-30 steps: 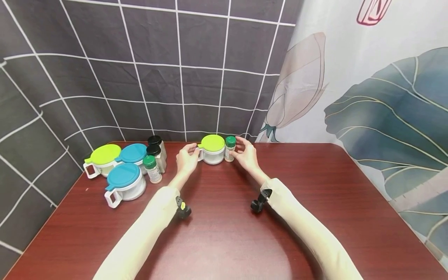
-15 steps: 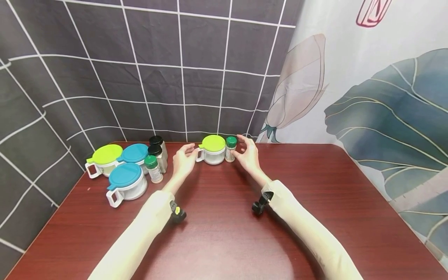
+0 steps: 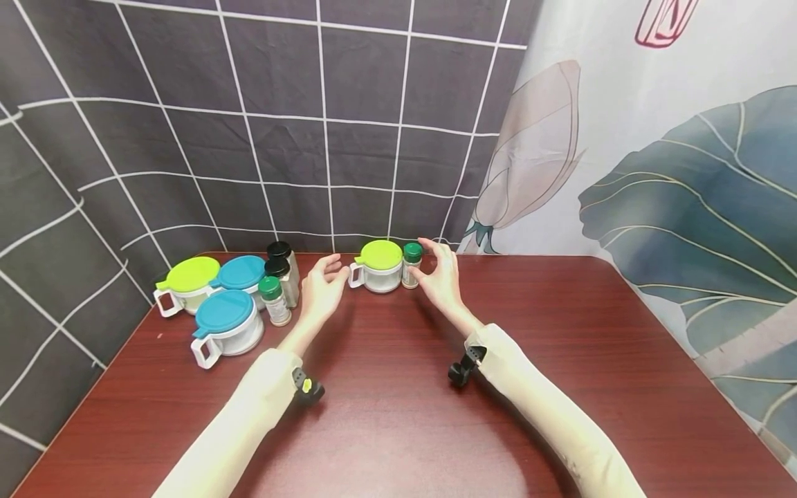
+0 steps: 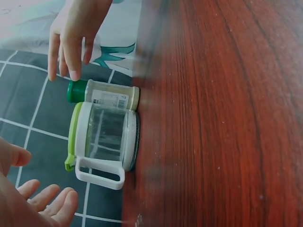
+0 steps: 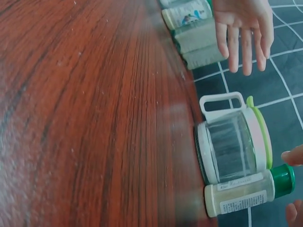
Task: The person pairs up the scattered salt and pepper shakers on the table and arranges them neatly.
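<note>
A glass jar with a lime-green lid (image 3: 381, 256) and a white handle stands upright at the table's back edge. Right beside it is a green-capped shaker bottle (image 3: 411, 266) with pale contents, also upright. My left hand (image 3: 322, 290) is left of the jar's handle (image 4: 102, 174), apart from it, fingers relaxed and holding nothing. My right hand (image 3: 442, 280) is at the shaker's right side, thumb and fingers spread about its green cap (image 5: 283, 180). A gap shows between the cap and the fingers in the right wrist view; I cannot tell whether a fingertip touches it.
On the left stand two blue-lidded jars (image 3: 224, 312) (image 3: 241, 272), another lime-lidded jar (image 3: 189, 277), a second green-capped shaker (image 3: 275, 301) and two black-capped bottles (image 3: 283, 280). A grid-patterned cloth (image 3: 361, 152) hangs behind the reddish-brown table (image 3: 386, 394).
My left hand has drawn away from the jar's handle, to the left and toward me. My right hand has loosened slightly around the shaker. The jar and shaker stay in place.
</note>
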